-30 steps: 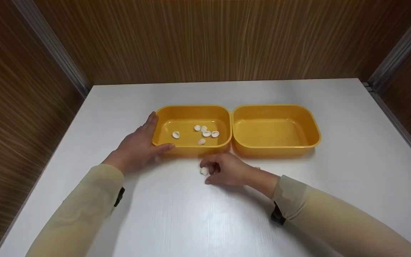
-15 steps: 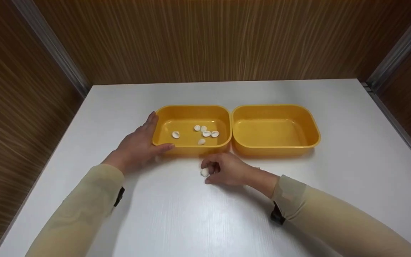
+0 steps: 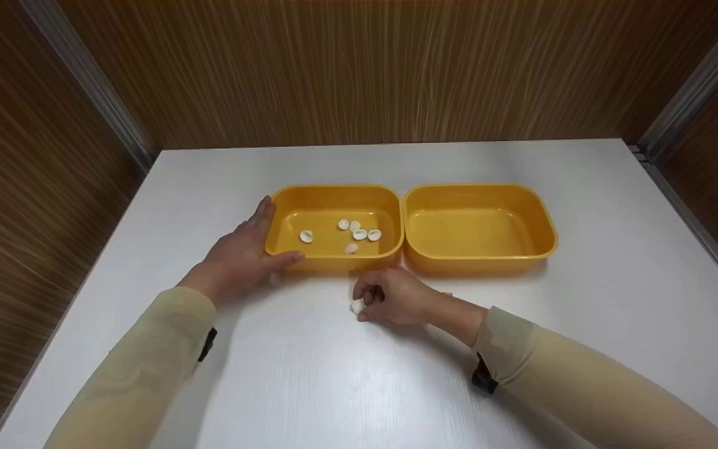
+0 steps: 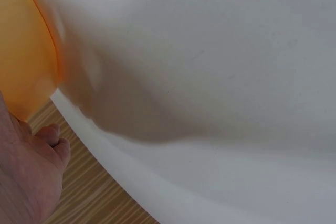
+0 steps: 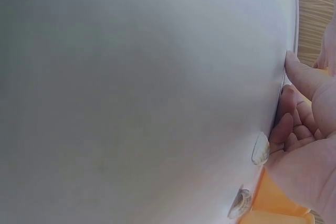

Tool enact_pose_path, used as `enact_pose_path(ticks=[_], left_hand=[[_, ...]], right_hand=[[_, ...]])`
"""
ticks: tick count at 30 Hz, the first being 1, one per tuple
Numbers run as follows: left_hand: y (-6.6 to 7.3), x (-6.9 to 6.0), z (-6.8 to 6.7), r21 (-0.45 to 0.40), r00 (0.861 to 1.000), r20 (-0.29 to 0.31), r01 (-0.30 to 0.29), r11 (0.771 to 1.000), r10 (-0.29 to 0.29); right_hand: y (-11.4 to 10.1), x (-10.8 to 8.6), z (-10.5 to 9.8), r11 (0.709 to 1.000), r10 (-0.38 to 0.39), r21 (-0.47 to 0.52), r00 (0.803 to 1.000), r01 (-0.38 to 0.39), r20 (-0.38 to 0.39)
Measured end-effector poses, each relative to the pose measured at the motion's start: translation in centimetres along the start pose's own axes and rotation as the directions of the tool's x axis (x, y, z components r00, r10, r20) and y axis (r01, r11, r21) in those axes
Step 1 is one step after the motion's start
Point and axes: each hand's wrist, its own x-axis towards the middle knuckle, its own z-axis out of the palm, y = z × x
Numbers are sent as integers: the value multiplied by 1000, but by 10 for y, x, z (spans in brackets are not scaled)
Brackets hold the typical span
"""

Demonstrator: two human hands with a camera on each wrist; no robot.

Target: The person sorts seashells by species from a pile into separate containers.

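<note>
My left hand rests against the left end of the left yellow bin. Its fingers lie straight along the end wall and the thumb reaches over the front side. Inside that bin lie several small white seashells. In front of it, low on the table, my right hand has thumb and forefinger on either side of a white seashell, pinching it. The right wrist view shows two more shells on the table beside the palm, a pale ridged shell and a brownish shell.
A second yellow bin stands against the right end of the first, with nothing visible inside. The white table is bounded by a wood-grain back panel and side panels. A shell's edge shows behind the right wrist.
The shell at my right fingertips has shifted slightly toward the thumb, and the forefinger has drawn in a little. My left hand and both bins have stayed in place.
</note>
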Motion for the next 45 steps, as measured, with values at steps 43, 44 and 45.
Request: enact_pose_path(ticks=[43,44,45], left_hand=[[-2,1,2,-2,1000,9,15,1000,-15],[-3,1,2,-2,1000,12,20,1000,-20],[-3,1,3,-3,1000,12,22,1000,-22]], right_hand=[[3,-2,1,998,-47,41,999,48,-21],[3,-2,1,998,-48,47,999,49,-17],[2,-3,0,997,-54,50,998,54,-14]])
